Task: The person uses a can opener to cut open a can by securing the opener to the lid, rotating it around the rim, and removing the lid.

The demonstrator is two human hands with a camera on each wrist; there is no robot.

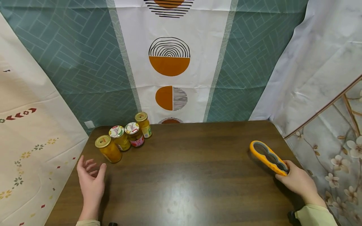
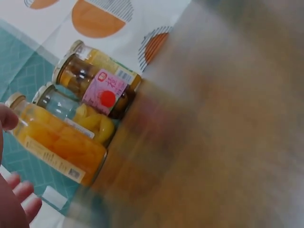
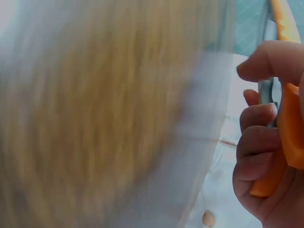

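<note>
Dark wood-grain counter (image 1: 198, 157) is catching a soft glare; creased green-and-white cloth (image 1: 195, 80) printed with round motifs (image 1: 169, 66) is hanging behind. Four glass jars (image 1: 137, 140), cylindrical with gold or patterned lids (image 1: 131, 128), are standing in a slanting row at far left. Left hand (image 1: 91, 182) is hovering near the closest one, an amber-filled jar (image 1: 111, 153); fingers are sitting apart, loosely bent, gripping nothing. Right hand (image 1: 300, 181) is holding an orange-and-grey loop tool (image 1: 265, 160), scalloped inside, over the right side, fingers curling around its near end.
</note>
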